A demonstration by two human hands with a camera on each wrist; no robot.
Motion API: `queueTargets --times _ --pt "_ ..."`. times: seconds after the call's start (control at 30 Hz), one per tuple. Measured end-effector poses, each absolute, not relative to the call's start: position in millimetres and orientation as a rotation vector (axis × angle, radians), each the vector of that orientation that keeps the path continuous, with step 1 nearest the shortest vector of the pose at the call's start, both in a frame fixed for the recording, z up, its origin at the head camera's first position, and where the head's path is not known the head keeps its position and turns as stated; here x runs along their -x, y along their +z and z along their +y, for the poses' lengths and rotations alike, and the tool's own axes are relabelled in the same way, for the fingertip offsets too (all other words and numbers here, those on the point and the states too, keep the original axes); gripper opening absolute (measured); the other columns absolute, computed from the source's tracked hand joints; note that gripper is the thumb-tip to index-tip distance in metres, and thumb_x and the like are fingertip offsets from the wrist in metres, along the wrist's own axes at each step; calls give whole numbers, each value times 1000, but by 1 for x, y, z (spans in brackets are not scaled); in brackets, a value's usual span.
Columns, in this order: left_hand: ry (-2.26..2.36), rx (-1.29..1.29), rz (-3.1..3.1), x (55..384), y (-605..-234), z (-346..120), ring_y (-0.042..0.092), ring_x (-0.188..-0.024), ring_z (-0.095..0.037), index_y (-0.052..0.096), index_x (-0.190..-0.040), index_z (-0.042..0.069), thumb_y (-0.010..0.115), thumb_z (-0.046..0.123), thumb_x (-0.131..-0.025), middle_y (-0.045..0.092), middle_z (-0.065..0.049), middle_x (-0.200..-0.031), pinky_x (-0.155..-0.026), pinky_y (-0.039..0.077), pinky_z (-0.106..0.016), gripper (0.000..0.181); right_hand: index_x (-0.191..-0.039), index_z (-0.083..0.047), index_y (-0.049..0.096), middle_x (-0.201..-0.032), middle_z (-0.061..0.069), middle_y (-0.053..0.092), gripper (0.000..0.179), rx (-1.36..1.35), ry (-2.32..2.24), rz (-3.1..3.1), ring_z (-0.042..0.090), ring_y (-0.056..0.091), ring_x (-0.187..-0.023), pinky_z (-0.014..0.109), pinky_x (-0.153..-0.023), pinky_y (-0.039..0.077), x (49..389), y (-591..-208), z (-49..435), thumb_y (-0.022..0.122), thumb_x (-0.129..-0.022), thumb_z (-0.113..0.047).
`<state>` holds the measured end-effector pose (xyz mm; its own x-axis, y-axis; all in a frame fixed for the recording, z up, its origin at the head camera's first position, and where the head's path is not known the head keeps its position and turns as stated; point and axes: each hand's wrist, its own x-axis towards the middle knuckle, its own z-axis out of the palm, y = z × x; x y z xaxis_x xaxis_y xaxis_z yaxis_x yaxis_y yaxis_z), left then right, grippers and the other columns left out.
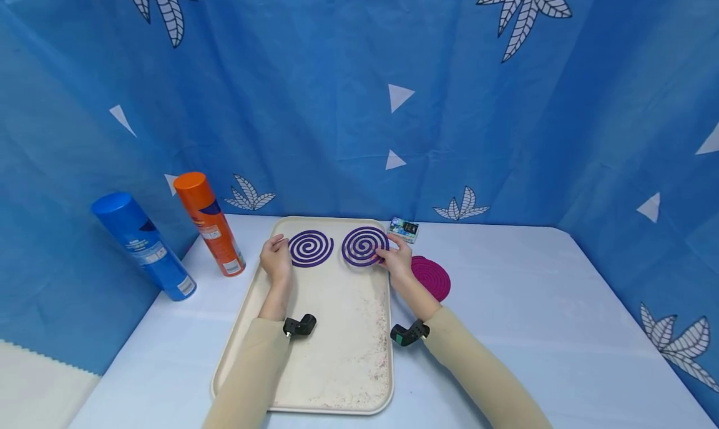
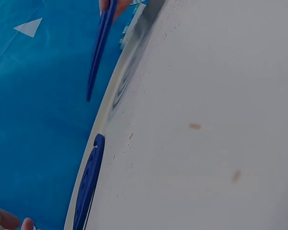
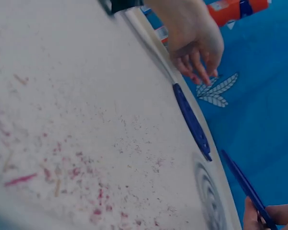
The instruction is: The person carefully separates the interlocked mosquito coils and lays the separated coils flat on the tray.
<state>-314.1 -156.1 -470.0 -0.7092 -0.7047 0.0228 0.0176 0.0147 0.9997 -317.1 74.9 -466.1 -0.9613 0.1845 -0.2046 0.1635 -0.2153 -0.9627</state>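
Two dark purple mosquito coils are at the far end of a cream tray point(image 1: 337, 335). The left coil point(image 1: 309, 249) lies flat on the tray, seen edge-on as a coil point(image 3: 191, 120) in the right wrist view. Beside it, over the tray's left rim, my left hand point(image 1: 276, 260) hangs with loosely bent fingers and grips nothing. My right hand point(image 1: 399, 258) pinches the other coil point(image 1: 364, 245) at its right edge, thumb on one face and fingers behind. In the left wrist view this held coil point(image 2: 100, 52) is tilted above the tray, its reflection below.
A magenta coil point(image 1: 434, 279) lies on the white table point(image 1: 494, 304) right of the tray, partly behind my right forearm. A small printed box point(image 1: 403, 229) sits at the tray's far right corner. Blue point(image 1: 143, 245) and orange point(image 1: 210, 223) spray cans stand at left, before the blue curtain point(image 1: 337, 104).
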Motion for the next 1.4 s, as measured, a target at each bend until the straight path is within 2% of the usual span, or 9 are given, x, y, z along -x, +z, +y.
queueTargets --times 0.27,0.4,0.47,0.57,0.67,0.87,1.1,1.23,1.4 --pt "-1802 -613 -1746 316 -471 -149 58 -74 1 65 -109 -5 56 2 -89 68 -25 -102 -68 43 -5 22 -135 0 47 -109 26 64 54 469 2403 -1977 7 59 -62 17 -54 51 326 -475 69 59 -84 11" --pt "-1826 -580 -1735 318 -474 -147 55 -69 6 64 -109 -7 57 2 -88 69 -24 -98 -68 43 -6 23 -140 1 42 -130 26 55 57 431 2371 -2081 23 64 -104 28 -90 55 326 -474 70 62 -86 4" --pt "-1841 -549 -1722 319 -475 -146 56 -69 4 64 -109 -7 59 1 -87 70 -20 -92 -68 43 -7 24 -142 3 39 -142 27 44 60 374 2367 -2113 31 48 -130 36 -110 42 325 -473 71 62 -87 1" --pt "-1855 -489 -1707 320 -475 -145 55 -69 2 63 -108 -8 62 2 -86 69 -5 -78 -67 43 -8 25 -144 3 35 -150 25 34 62 301 2380 -2116 35 30 -142 40 -119 27 323 -471 74 60 -88 -2" --pt "-1855 -438 -1718 320 -476 -142 54 -68 1 63 -107 -8 62 3 -87 65 5 -74 -64 42 -9 24 -143 3 36 -149 25 36 60 273 2393 -2088 35 32 -141 42 -120 25 322 -468 78 59 -89 -3" --pt "-1897 -340 -1799 314 -474 -131 58 -76 -10 62 -109 -8 60 5 -90 67 -14 -90 -66 46 -10 24 -141 3 40 -143 25 44 52 262 2402 -2062 33 41 -136 42 -118 30 318 -465 96 56 -92 -6" --pt "-2005 -228 -2004 301 -465 -94 65 -85 -24 60 -112 -9 58 4 -90 66 -26 -101 -78 55 -26 26 -141 0 41 -138 24 48 49 281 2372 -2096 32 47 -130 42 -113 39 304 -466 131 54 -94 -11" --pt "-2010 -127 -2200 287 -458 -60 64 -97 -30 61 -115 -6 58 7 -90 66 -24 -108 -84 55 -31 28 -140 0 43 -133 25 52 48 328 2226 -2209 30 54 -117 31 -98 51 293 -470 157 54 -95 -13" --pt "-2019 49 -2413 268 -451 -23 63 -106 -31 58 -122 -2 57 12 -91 66 -22 -114 -92 53 -37 34 -141 1 41 -133 27 52 49 351 2084 -2274 24 58 -111 12 -81 52 279 -475 188 53 -96 -14"
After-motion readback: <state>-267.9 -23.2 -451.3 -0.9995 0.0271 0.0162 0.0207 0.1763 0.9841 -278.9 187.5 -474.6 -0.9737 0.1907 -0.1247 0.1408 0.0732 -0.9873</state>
